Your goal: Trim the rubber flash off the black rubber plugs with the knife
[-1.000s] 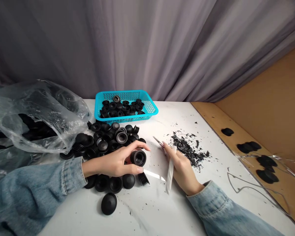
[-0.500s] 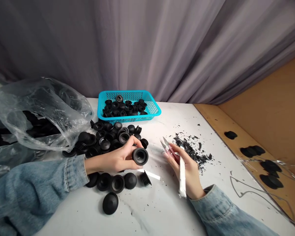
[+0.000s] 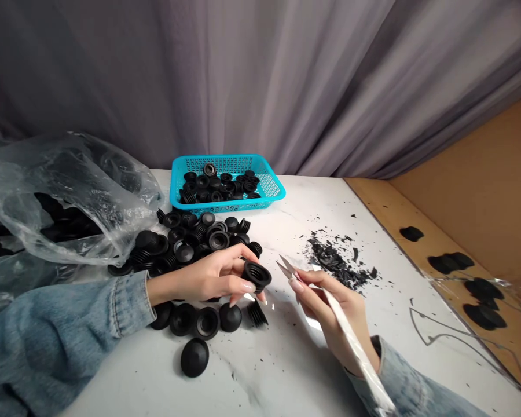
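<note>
My left hand [image 3: 223, 275] is closed on a black ribbed rubber plug [image 3: 257, 274], tilted so its hollow side shows. To the right, my right hand [image 3: 330, 304] grips small thread snips [image 3: 289, 267], blades pointing left toward the plug but apart from it. A white-wrapped strip [image 3: 356, 347] runs along the snips' handle side and over the wrist. Behind and below my left hand lie a heap of similar black plugs [image 3: 184, 253] and several loose ones, including a domed plug [image 3: 195, 357] near the front.
A blue perforated basket [image 3: 228, 207] holding black plugs stands at the back. Clear plastic bags [image 3: 82, 197] with black pieces lie left. Black scraps [image 3: 334, 258] are scattered right. Several black pieces [image 3: 481, 315] and a thin grey wire-like loop [image 3: 421, 330] lie at the far right.
The plug in my left hand has turned from facing me to a sideways tilt. My right hand has rotated and lowered slightly, bringing the snips' tips nearer the plug.
</note>
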Tool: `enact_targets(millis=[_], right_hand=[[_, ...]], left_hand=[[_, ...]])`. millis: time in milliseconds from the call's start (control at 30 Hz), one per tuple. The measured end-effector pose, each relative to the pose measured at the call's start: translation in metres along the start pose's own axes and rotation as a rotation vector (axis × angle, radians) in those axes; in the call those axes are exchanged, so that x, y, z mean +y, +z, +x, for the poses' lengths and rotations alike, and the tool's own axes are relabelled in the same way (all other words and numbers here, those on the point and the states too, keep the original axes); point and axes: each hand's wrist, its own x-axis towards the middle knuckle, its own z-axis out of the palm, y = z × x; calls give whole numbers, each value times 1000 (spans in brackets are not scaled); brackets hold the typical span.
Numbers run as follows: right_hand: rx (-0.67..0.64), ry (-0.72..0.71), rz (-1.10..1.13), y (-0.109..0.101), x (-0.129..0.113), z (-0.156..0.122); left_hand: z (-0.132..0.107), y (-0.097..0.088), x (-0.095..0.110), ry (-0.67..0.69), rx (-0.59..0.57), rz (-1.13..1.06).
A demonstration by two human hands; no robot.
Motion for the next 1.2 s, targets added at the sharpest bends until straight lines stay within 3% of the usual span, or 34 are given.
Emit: enact_targets(millis=[267,533,900,1200], right_hand=[[-90,-128,-91,0,-15,20],[-164,-123,-157,-4,-27,26],[-153,-256,-274,-2,-24,22],[-48,-435,-424,0,-21,18]], left_hand=[[4,-8,-4,88,75,-58],[3,-5,-3,68,99,-10],[5,-5,-6,77,135,-18],[6,-4,-4,81,191,-12]])
